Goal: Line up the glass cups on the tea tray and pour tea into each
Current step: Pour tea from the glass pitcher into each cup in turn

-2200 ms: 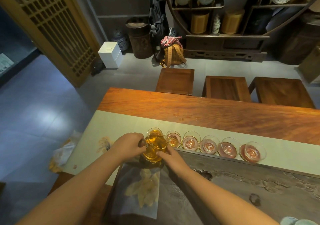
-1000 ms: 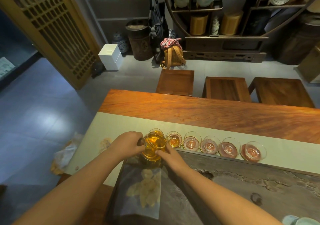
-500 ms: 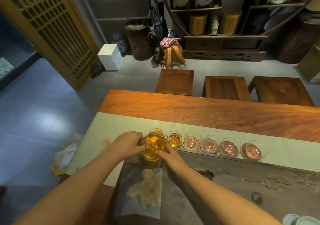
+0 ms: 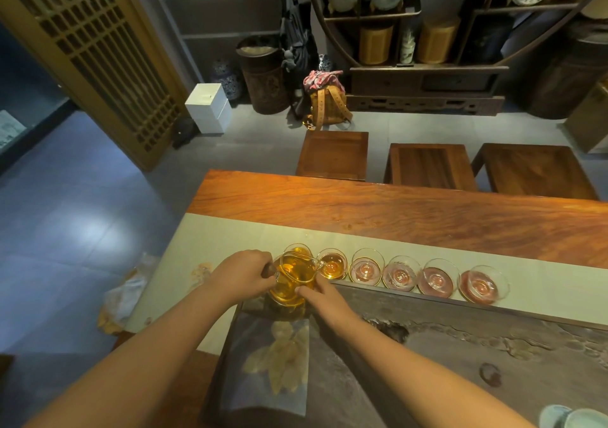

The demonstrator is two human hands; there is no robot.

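Observation:
Several small glass cups stand in a row on the pale table runner [image 4: 217, 243], along the far edge of the dark stone tea tray [image 4: 444, 338]. The leftmost cup [image 4: 297, 252] and the second cup [image 4: 333, 265] hold amber tea. The cups further right, such as the last one [image 4: 483, 285], look clear with reddish bases. A glass pitcher [image 4: 291, 279] of amber tea is tilted with its spout over the second cup. My left hand [image 4: 245, 274] grips its handle. My right hand [image 4: 324, 297] rests its fingertips against the pitcher's side.
A long wooden table [image 4: 394, 213] carries the runner and tray, with three wooden stools [image 4: 332, 154] beyond it. A leaf-patterned cloth [image 4: 279, 358] lies on the tray's left end. Pale ceramic pieces [image 4: 572, 416] sit at the bottom right. Shelves and a backpack [image 4: 327, 101] stand across the room.
The pitcher has shifted slightly right from the first cup to the second, which now holds amber tea. Both hands keep their hold.

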